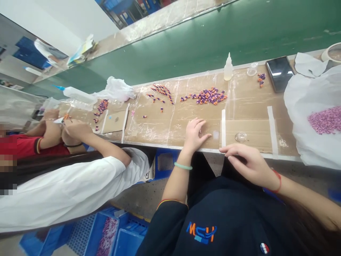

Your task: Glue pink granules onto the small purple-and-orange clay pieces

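Observation:
My left hand (pixel 195 133) lies flat on the cardboard-covered bench (pixel 186 113), fingers spread, holding nothing. My right hand (pixel 249 161) hovers at the bench's front edge with fingers loosely curled and extended, nothing visible in it. A small clear dish (pixel 241 137) sits just beyond the right hand. A pile of small purple and orange pieces (pixel 207 96) lies farther out, beside a white glue bottle (pixel 228 67).
A black phone (pixel 279 73) and a white bag of purple pieces (pixel 323 121) are at the right. More small pieces (pixel 161 92) lie left of the pile. A neighbouring person's hands (pixel 71 129) work at the left. Blue crates (pixel 117 234) stand below the bench.

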Available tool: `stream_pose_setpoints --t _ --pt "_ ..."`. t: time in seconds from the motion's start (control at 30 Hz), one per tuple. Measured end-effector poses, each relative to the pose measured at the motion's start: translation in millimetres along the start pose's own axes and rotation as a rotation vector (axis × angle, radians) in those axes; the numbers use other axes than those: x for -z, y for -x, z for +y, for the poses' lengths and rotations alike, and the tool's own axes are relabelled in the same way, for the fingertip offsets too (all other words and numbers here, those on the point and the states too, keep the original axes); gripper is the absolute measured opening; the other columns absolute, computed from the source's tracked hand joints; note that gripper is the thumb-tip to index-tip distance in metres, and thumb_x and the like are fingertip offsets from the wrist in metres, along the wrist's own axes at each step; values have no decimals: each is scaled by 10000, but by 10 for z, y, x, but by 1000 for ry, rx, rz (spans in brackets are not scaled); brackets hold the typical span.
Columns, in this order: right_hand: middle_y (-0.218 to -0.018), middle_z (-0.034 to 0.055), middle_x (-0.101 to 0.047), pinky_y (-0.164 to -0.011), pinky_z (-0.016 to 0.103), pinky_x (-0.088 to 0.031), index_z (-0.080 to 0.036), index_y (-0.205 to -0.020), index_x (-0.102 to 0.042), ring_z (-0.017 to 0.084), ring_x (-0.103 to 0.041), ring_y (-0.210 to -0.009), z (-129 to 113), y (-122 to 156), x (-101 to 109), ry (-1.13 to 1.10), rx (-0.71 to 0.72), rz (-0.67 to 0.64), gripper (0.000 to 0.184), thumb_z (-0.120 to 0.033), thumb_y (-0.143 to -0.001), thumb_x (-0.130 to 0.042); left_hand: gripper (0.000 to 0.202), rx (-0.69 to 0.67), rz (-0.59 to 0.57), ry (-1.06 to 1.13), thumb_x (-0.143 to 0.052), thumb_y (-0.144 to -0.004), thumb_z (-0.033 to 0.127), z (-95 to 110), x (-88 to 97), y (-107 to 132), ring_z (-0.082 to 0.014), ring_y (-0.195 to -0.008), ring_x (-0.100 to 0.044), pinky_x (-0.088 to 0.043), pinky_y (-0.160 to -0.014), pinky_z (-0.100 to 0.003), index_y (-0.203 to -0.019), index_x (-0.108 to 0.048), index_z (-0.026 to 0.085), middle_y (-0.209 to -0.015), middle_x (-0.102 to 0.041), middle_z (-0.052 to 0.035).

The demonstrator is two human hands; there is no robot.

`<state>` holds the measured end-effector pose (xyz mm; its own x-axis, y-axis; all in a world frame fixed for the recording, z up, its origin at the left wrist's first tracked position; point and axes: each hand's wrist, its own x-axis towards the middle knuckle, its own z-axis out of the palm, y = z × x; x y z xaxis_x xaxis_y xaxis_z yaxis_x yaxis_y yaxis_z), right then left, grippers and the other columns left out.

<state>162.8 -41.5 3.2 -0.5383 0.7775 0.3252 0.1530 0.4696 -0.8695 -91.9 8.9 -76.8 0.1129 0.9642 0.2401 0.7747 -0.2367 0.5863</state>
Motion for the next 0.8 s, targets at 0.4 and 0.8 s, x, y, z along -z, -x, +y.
stream_pose_setpoints --t 0.4,0.8 --pt "-1595 230 -382 -1220 641 -268 -126 -1315 -629 416 -284 -1520 708 -828 -913 402 -43 -78 522 -287 -828 -723 276 654 733 1291 -533 -946 450 38 289 355 -109 -948 -672 -493 -866 -209 -843 -643 220 -915 -708 -10" --pt "-1328 137 -651 -1181 563 -379 -140 -1059 -718 284 -505 -1390 941 -811 -1179 388 91 -133 158 -188 -942 -624 341 1170 -161 1744 -475 -917 312 537 -436 911 -273 -1115 -698 -517 -1010 -433 -1055 -722 121 -1126 -754 -157"
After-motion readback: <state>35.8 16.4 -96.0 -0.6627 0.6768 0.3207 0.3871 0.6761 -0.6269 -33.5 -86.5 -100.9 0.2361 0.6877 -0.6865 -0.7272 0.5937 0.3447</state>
